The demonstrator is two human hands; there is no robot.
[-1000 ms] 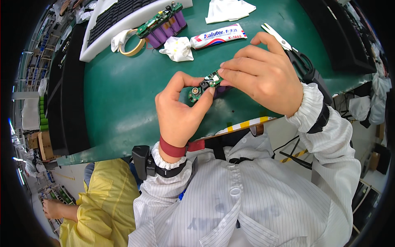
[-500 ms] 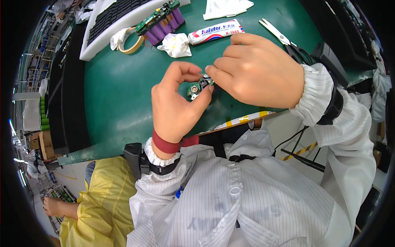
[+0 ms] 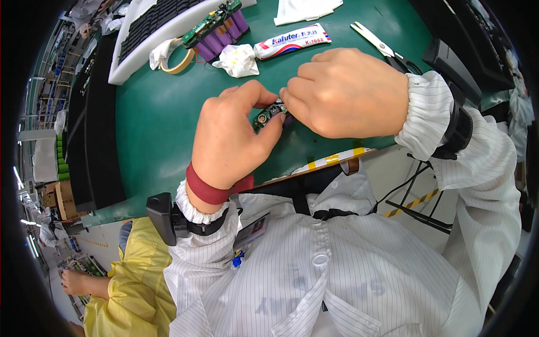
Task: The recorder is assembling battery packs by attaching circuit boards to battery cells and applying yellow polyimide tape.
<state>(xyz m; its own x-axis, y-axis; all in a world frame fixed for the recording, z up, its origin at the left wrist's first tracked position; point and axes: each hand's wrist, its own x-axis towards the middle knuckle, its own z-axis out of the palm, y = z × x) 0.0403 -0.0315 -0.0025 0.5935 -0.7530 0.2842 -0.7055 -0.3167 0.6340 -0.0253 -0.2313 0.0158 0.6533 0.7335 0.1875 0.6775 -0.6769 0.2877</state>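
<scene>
Between my two hands, above the green mat, is a small green circuit board (image 3: 263, 118) with dark and metallic parts on it. My left hand (image 3: 233, 132) pinches the board between thumb and fingers. Close against its right end, my right hand (image 3: 348, 95) has its fingers curled and pressed together; what the fingertips grip is hidden behind the hand. Beyond them lie a white adhesive tube (image 3: 293, 41) with red and blue print, a crumpled white tissue (image 3: 238, 60), and a purple battery pack (image 3: 222, 38) with a green board along its top.
Scissors (image 3: 379, 42) lie at the right, and a tape roll (image 3: 179, 60) at the left. A white foam tray (image 3: 124, 59) holds dark pieces. A white cloth (image 3: 306, 10) rests at the back. Striped tape (image 3: 332, 159) marks the near edge of the green table mat (image 3: 163, 146). A person in yellow (image 3: 135, 269) sits at lower left.
My left hand and wrist have shifted left, and its fingers have bent more around the board. The board has moved slightly left with them. My right hand stays nearly in place beside it.
</scene>
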